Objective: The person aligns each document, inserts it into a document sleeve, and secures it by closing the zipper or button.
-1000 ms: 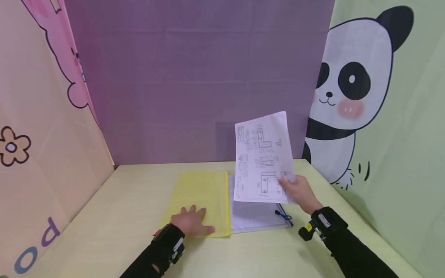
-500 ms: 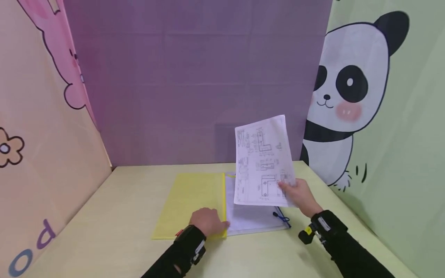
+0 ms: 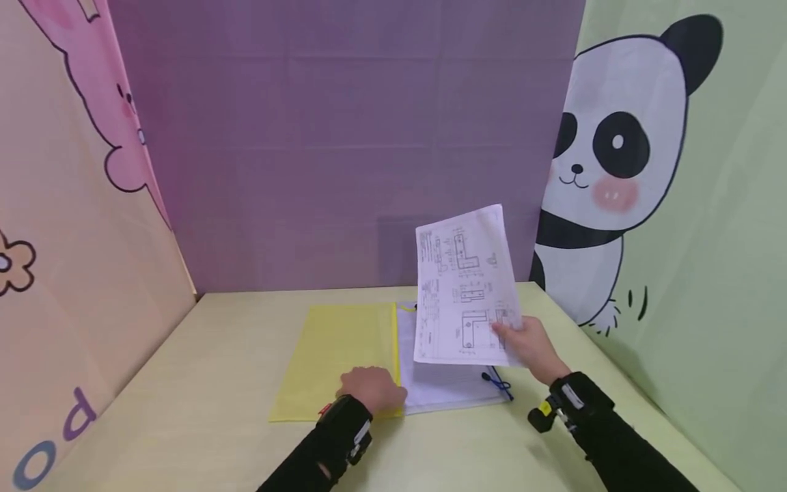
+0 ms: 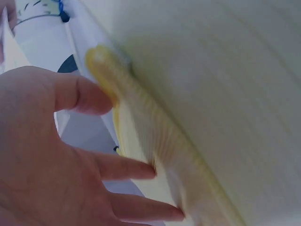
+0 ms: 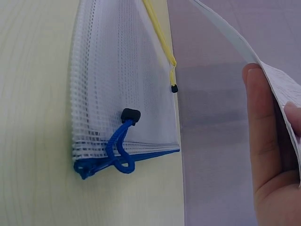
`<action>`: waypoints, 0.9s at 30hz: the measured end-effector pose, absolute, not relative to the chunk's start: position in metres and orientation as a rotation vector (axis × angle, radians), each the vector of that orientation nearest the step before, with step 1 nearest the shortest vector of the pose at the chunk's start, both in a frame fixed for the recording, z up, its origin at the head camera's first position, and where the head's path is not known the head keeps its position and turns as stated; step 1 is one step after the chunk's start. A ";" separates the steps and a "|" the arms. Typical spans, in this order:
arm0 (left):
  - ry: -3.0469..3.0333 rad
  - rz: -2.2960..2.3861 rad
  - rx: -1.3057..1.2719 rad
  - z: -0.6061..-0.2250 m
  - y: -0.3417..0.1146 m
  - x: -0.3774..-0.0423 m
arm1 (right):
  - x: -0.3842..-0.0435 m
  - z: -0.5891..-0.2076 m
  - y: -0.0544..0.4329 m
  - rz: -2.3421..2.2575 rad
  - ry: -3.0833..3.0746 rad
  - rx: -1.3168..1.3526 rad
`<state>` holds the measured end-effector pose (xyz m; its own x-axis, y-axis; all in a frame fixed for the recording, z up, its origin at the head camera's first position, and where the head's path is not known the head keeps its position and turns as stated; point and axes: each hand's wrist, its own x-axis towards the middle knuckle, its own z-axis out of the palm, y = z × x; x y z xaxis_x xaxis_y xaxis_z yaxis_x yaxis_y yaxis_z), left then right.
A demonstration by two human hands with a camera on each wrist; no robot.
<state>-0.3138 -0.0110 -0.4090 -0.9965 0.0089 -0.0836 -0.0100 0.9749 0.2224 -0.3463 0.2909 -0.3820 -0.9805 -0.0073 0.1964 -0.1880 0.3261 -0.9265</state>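
A yellow mesh zipper pouch [image 3: 344, 335] lies flat on the table, its opening edge to the right. My left hand [image 3: 371, 389] is at that edge near the front corner. In the left wrist view the thumb [image 4: 91, 96] presses the yellow edge, and the fingertips gather the wrinkled mesh. My right hand [image 3: 531, 347] grips printed paper sheets [image 3: 464, 287] with line drawings, raised above the table, thumb in front and fingers behind. Below the sheets lies a white mesh zipper pouch [image 3: 443, 393] with a blue zip edge, partly hidden by the paper.
A blue cord pull [image 5: 121, 148] with a black tip hangs at the white pouch's zip end. A yellow zip pull [image 5: 172, 73] lies by its far edge. The pale wooden table [image 3: 203, 383] meets a purple cloth wall [image 3: 344, 150] behind and printed walls on both sides.
My left hand has slid right across the yellow pouch, from lying spread on it to curled at its right edge. The right hand holds the sheets almost still.
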 end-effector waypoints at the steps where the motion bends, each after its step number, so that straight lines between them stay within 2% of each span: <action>1: 3.031 0.352 -0.041 -0.410 -0.007 -0.314 | -0.347 -0.383 0.290 1.728 -2.424 0.178; 12: 3.075 0.270 -0.201 -0.412 0.018 -0.314 | -0.351 -0.389 0.288 1.716 -2.421 0.177; 17: 3.136 0.306 -0.113 -0.413 0.008 -0.315 | -0.353 -0.386 0.287 1.656 -2.447 0.102; 22: 3.268 0.145 0.045 -0.417 -0.006 -0.311 | -0.356 -0.384 0.281 1.654 -2.439 -0.035; 27: 3.287 0.162 0.054 -0.418 -0.009 -0.307 | -0.362 -0.385 0.264 1.718 -2.388 -0.130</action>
